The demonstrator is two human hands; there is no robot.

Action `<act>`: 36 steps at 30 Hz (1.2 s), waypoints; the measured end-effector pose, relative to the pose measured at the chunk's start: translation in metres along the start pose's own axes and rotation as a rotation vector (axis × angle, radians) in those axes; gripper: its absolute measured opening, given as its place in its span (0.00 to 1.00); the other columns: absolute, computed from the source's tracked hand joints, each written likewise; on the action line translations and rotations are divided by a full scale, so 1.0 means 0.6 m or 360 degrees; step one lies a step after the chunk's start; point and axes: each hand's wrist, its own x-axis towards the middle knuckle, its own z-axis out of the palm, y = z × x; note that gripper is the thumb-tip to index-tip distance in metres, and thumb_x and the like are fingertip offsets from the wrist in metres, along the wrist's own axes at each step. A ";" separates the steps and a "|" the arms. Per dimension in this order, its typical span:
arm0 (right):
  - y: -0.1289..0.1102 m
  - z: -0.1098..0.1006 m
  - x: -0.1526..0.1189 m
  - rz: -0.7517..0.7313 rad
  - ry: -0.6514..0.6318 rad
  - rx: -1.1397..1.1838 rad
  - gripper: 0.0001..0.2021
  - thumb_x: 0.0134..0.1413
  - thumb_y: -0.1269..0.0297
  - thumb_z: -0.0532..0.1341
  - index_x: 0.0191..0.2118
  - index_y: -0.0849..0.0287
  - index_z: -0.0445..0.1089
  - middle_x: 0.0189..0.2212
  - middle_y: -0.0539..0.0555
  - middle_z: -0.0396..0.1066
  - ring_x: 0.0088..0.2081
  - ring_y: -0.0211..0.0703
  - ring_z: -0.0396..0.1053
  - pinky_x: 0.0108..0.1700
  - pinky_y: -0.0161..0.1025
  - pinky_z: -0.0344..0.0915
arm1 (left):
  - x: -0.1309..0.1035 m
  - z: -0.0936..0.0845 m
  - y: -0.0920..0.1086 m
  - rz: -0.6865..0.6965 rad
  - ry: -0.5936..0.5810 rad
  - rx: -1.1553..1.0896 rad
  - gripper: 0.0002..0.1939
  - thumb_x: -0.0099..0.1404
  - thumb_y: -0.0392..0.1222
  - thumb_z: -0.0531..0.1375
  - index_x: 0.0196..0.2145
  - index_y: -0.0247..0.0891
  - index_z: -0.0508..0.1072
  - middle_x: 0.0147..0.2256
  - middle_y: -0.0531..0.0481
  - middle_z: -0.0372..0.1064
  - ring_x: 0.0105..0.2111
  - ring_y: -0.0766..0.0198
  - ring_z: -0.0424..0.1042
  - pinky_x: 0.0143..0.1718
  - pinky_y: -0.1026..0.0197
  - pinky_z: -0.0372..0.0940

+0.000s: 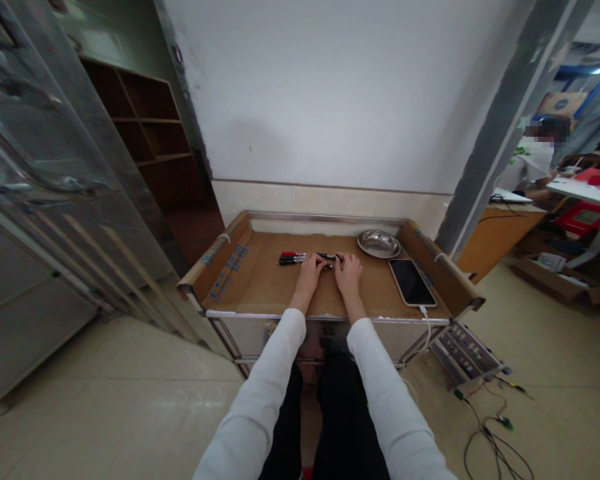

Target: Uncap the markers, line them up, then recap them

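Pens lie side by side on a cardboard-lined tray table (pixel 260 287). A red pen (pixel 291 254) and a black pen (pixel 289 261) show to the left of my hands. My left hand (pixel 310 272) has its fingers bent around a dark pen, near the pens' middle. My right hand (pixel 349 272) is close beside it, fingers bent at the right end of the dark pens (pixel 327 256). Both hands rest low over the cardboard, and the fingertips partly hide the pens.
A round metal dish (pixel 379 244) sits at the back right. In front of it lies a phone (pixel 413 283) with a white cable. Cardboard walls rise at both sides. A power strip box (pixel 467 357) and cables are on the floor, and people sit far right.
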 end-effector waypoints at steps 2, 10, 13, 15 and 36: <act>0.000 0.000 0.000 -0.0019 -0.0008 0.0001 0.14 0.63 0.65 0.48 0.46 0.59 0.69 0.43 0.59 0.69 0.46 0.47 0.62 0.47 0.41 0.54 | -0.001 0.001 -0.002 0.0006 -0.0005 0.0031 0.03 0.63 0.33 0.58 0.31 0.37 0.68 0.34 0.49 0.69 0.38 0.62 0.69 0.45 0.56 0.64; 0.004 0.000 0.002 -0.0075 -0.0006 0.0000 0.13 0.64 0.64 0.49 0.45 0.60 0.69 0.43 0.59 0.68 0.45 0.47 0.62 0.46 0.41 0.56 | -0.003 0.009 -0.003 -0.0015 0.0022 0.0126 0.03 0.63 0.32 0.58 0.32 0.37 0.68 0.36 0.48 0.68 0.39 0.61 0.68 0.45 0.55 0.64; 0.005 0.001 0.001 -0.0088 -0.0009 -0.0029 0.13 0.63 0.64 0.50 0.46 0.59 0.70 0.43 0.59 0.68 0.44 0.47 0.63 0.46 0.41 0.57 | -0.003 0.010 -0.002 -0.0044 0.0022 0.0183 0.02 0.64 0.32 0.57 0.33 0.36 0.67 0.37 0.47 0.67 0.40 0.61 0.68 0.46 0.55 0.63; 0.006 0.001 0.001 -0.0117 -0.0025 -0.0020 0.13 0.63 0.65 0.50 0.45 0.59 0.71 0.42 0.59 0.68 0.44 0.47 0.63 0.46 0.41 0.57 | -0.002 0.010 -0.002 -0.0063 0.0023 0.0231 0.02 0.65 0.33 0.57 0.34 0.36 0.66 0.38 0.47 0.66 0.40 0.61 0.68 0.45 0.55 0.63; 0.000 -0.003 -0.006 -0.0194 -0.0289 -0.0276 0.09 0.60 0.67 0.55 0.41 0.56 0.72 0.42 0.58 0.69 0.45 0.48 0.63 0.46 0.40 0.55 | 0.001 0.014 0.006 0.0053 -0.0027 0.0448 0.06 0.65 0.29 0.51 0.35 0.35 0.66 0.39 0.43 0.64 0.41 0.59 0.66 0.47 0.54 0.64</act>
